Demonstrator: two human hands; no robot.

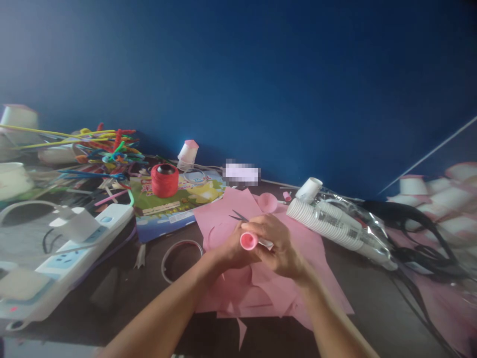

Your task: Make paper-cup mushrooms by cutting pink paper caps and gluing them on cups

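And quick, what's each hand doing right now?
Left hand: closed, apparently around the pink paper tube.
Right hand: curled against the tube; exactly what it grips can't be told, though scissors poke out beyond.

My tbl (119, 283) has a dark top. Overlapping pink sheets (272, 293) cover the mid. part in front of me, w/ a pointed pink scrap (241, 332) at their near edge. On my L: a ring-shaped roll (164, 268) just beside the sheets, a printed booklet (197, 196) behind it, the white pwr strip (63, 268) & a heap of colored pipe cleaners (115, 149). On my R: bagged paper cups (335, 228) nr a black cable (410, 211).
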